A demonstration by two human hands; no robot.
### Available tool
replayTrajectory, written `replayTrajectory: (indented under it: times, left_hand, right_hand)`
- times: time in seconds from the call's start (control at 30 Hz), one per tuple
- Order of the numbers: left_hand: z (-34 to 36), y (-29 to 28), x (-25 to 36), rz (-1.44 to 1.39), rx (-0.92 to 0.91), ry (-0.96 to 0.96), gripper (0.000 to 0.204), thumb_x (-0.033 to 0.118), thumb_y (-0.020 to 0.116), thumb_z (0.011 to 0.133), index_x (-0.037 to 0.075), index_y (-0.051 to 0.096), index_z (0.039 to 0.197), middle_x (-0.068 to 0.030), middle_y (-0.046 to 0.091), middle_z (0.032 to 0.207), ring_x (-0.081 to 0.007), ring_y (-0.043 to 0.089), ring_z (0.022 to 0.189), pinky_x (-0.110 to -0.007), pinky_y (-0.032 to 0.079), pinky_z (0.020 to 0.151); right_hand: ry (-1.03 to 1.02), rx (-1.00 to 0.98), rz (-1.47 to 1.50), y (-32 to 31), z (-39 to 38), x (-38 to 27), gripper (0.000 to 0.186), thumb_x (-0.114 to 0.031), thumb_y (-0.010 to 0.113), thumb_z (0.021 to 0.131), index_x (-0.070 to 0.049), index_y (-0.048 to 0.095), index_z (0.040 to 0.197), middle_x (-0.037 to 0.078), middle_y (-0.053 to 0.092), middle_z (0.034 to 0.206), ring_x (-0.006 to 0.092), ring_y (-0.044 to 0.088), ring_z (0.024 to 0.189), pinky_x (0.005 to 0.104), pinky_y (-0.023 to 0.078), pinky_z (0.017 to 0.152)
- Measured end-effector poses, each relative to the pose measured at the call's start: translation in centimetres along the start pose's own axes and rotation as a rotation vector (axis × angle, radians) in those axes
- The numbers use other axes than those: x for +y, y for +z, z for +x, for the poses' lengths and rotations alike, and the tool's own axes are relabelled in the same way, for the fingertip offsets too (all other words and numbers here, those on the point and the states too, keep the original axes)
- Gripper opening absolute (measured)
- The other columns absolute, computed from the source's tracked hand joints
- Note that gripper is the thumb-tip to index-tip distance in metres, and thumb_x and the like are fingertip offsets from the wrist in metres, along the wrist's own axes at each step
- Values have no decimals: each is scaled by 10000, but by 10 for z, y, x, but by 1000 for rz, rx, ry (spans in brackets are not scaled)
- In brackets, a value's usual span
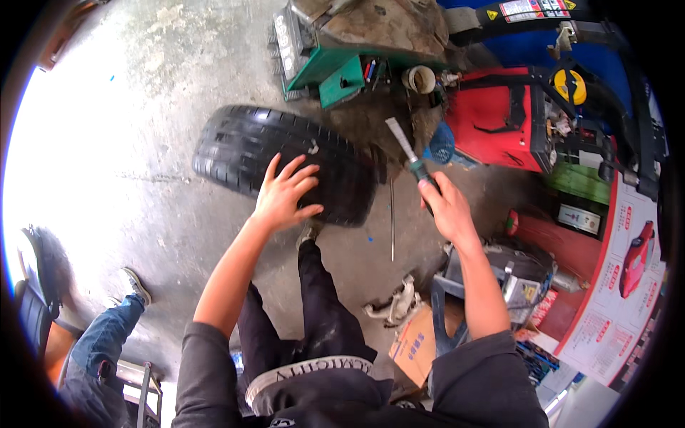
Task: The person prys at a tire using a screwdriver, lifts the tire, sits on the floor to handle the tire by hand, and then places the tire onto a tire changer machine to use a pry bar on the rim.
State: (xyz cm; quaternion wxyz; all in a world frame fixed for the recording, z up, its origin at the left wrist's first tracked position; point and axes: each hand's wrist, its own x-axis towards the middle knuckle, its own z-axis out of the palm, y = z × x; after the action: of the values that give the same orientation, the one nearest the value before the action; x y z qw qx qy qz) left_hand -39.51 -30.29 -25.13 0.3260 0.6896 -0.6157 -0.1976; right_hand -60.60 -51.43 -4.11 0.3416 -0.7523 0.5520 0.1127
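A: Tyre first. Where is it?

B: Black tyre (292, 135) on the concrete floor (157, 200), ahead of the wearer, treaded face toward the camera. One of the wearer's shoes (307, 232) at its near edge.

A: State of the hands?

B: Well apart. Left hand (282, 198) spread, fingers parted, over the middle of the tread. Nothing gripped. Palm contact: cannot tell from this angle.

A: And the right?

B: Right hand (447, 207) closed around the dark green handle of a flat-bladed scraper (418, 168). Blade points up and to the left, clear of the tyre, to its right.

A: Nearby ground?

B: Thin metal rod (392, 228) lying between tyre and right forearm. Cardboard box (415, 349) lower down, beside the wearer's legs.

A: Beyond the tyre?

B: Green machine (341, 84), brown-stained on top. Pale cup (421, 80) at its right side. Further right, a red cabinet (481, 107), blue basket (441, 141) just beside it.

A: Edges of view?

B: Lower left, another person's leg in blue jeans (114, 332). Far right, a poster (606, 314) picturing a red object.
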Motion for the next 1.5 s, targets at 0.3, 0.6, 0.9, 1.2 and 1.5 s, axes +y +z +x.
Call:
replayTrajectory:
  times: [0.3, 0.6, 0.9, 1.2, 1.5]
  left_hand:
    - [35, 77, 96, 240, 425, -995, 499, 347, 574, 986, 66, 472, 1385, -102, 393, 1588, -388, 186, 1540, -631, 20, 1207]
    - [27, 88, 76, 561, 596, -1159, 553, 377, 500, 1027, 58, 440, 1476, -135, 429, 1569, -349, 310, 1495, -521, 141, 1230]
    - [-23, 35, 16, 416, 742, -1113, 632, 309, 543, 993, -28, 382, 1502, -238, 409, 1549, -413, 350, 1457, -505, 193, 1222]
    - [-124, -98, -194, -484, 1015, -883, 513, 362, 420, 1094, 35, 458, 1488, -157, 522, 1476, -279, 445, 1408, -435, 310, 1174]
    - [-311, -81, -338, -1242, 865, -1095, 736, 558, 333, 1075, -25, 396, 1519, -135, 426, 1576, -264, 397, 1449, -390, 259, 1216]
  right_hand:
    - [-63, 300, 407, 94, 403, 68, 506, -415, 739, 880, 77, 633, 938, 197, 694, 762, 255, 676, 511, 389, 534, 517]
    - [-204, 247, 275, 97, 452, 51, 310, -293, 745, 925, 11, 700, 966, 66, 687, 739, 112, 659, 550, 259, 485, 469]
    - [-357, -503, 483, 248, 207, 108, 481, -445, 482, 1060, -54, 644, 1288, 153, 675, 1259, 289, 614, 1212, 360, 447, 1033]
    - [-244, -250, 738, 330, 83, -50, 737, -555, 385, 1068, 39, 404, 1503, 231, 403, 1564, 336, 372, 1467, 383, 288, 1188]
    - [-274, -203, 990, 438, 97, -277, 608, -354, 492, 1074, 10, 338, 1536, 171, 507, 1465, 280, 448, 1386, 361, 308, 1168]
